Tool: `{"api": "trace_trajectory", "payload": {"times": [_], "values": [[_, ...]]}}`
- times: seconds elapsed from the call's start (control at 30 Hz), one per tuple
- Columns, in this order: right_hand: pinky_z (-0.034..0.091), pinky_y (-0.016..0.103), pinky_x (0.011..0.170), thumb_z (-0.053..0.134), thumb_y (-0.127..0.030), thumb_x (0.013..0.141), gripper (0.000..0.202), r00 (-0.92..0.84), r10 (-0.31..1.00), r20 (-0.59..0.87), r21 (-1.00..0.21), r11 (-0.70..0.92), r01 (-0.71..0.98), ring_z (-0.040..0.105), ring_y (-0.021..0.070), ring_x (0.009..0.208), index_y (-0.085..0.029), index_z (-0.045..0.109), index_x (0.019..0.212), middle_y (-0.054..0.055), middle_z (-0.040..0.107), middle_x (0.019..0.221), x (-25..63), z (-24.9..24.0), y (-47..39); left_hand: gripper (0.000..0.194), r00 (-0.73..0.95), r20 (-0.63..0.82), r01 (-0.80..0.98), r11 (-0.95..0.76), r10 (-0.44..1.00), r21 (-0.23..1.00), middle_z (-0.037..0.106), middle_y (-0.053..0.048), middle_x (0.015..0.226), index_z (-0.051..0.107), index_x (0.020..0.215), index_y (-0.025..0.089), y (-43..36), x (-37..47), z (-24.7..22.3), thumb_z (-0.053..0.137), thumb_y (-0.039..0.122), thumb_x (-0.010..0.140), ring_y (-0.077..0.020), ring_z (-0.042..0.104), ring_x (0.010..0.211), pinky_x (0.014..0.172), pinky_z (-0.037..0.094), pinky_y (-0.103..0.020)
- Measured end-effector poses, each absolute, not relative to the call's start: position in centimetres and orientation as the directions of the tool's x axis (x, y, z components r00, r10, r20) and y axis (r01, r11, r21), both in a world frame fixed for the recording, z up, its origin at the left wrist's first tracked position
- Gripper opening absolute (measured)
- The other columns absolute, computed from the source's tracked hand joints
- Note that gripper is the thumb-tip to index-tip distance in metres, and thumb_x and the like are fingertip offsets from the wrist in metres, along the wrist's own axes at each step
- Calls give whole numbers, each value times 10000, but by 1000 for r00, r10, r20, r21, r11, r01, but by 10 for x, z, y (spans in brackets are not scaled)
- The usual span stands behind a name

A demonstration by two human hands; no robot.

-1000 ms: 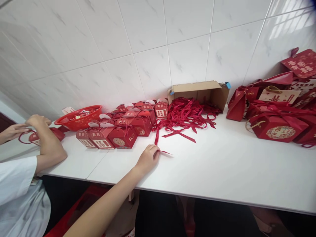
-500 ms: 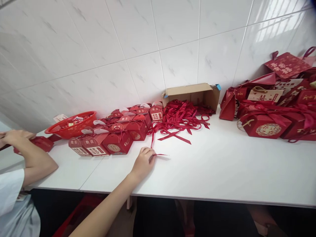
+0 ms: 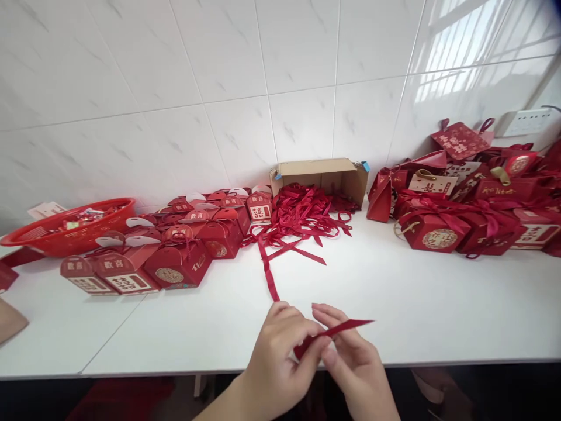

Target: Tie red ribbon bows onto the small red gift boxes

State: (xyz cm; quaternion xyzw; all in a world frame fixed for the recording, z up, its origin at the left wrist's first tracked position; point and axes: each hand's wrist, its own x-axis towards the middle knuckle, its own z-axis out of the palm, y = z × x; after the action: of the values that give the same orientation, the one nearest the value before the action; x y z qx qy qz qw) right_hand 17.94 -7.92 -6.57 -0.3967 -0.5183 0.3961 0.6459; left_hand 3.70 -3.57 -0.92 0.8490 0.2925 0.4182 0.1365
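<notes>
My left hand (image 3: 284,351) pinches a dark red ribbon (image 3: 350,325) between thumb and fingers, just above the table's front edge. The ribbon's pointed end sticks out to the right, and its other length runs back over the table to a tangled heap of red ribbons (image 3: 302,207). Close against the left hand, my right hand (image 3: 353,356) has its fingers behind the ribbon's free end and its thumb apart from them, near the left thumb. The heap spills out of a cardboard box (image 3: 318,168) lying on its side by the wall.
Red gift boxes (image 3: 182,263) stand in rows left of the ribbons, beside a red plastic basket (image 3: 70,237) of small wrapped items. More red boxes (image 3: 438,231) with bows are piled at the right. A co-worker's arm (image 3: 11,321) shows at the left edge. A power strip (image 3: 528,123) is on the wall.
My right hand has come into view beside the left. The left hand has drawn the ribbon nearer to the front edge. The view has turned rightward, so less of the co-worker shows.
</notes>
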Motion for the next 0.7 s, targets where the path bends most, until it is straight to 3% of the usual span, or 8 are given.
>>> {"api": "trace_trajectory", "payload": {"times": [0.13, 0.27, 0.37, 0.47, 0.57, 0.7], "values": [[535, 287, 822, 699, -385, 803, 150, 193, 968, 162, -882, 230, -412, 627, 198, 985, -264, 761, 867, 62, 672, 1016, 179, -63, -65, 105, 544, 547, 380, -768, 636, 515, 584, 15, 577, 635, 792, 180, -35, 45, -10, 558, 159, 860, -112, 499, 571, 662, 412, -276], [529, 216, 777, 819, -448, 641, 262, 371, 927, -50, -792, 190, -580, 631, 122, 790, -221, 765, 761, 27, 693, 800, 205, -49, -52, 213, 513, 256, 443, -508, 819, 739, 606, -5, 591, 672, 693, 180, -25, 36, -4, 602, 319, 840, -113, 511, 574, 581, 406, -237], [536, 189, 717, 896, -423, 490, 355, 549, 821, -158, -731, 277, -624, 613, 93, 695, -179, 748, 701, 10, 680, 722, 242, -41, -40, 295, 526, -21, 444, -254, 850, 860, 568, 8, 533, 662, 648, 166, -14, 24, 3, 617, 412, 806, -90, 466, 490, 500, 371, -213], [539, 172, 660, 923, -378, 432, 429, 706, 685, -180, -698, 417, -582, 595, 78, 664, -161, 738, 753, -12, 658, 714, 286, -45, -34, 341, 513, -169, 428, -80, 842, 900, 485, 37, 433, 613, 595, 160, 5, 10, 10, 651, 464, 745, -75, 403, 392, 426, 323, -205], [489, 145, 497, 911, -308, 498, 394, 760, 623, -186, -670, 485, -562, 506, 40, 531, -171, 722, 816, -55, 589, 651, 324, -59, -35, 343, 419, -110, 443, -97, 901, 891, 463, 48, 392, 590, 575, 161, 46, 1, 17, 682, 467, 698, -73, 393, 372, 419, 301, -198], [442, 140, 412, 819, -259, 676, 208, 739, 616, -271, -647, 453, -614, 436, 24, 465, -164, 700, 818, -60, 552, 661, 344, -82, -33, 311, 135, 221, 609, -256, 966, 751, 593, 2, 566, 628, 638, 155, 136, 0, 18, 692, 455, 687, -122, 534, 536, 536, 420, -220]]}}
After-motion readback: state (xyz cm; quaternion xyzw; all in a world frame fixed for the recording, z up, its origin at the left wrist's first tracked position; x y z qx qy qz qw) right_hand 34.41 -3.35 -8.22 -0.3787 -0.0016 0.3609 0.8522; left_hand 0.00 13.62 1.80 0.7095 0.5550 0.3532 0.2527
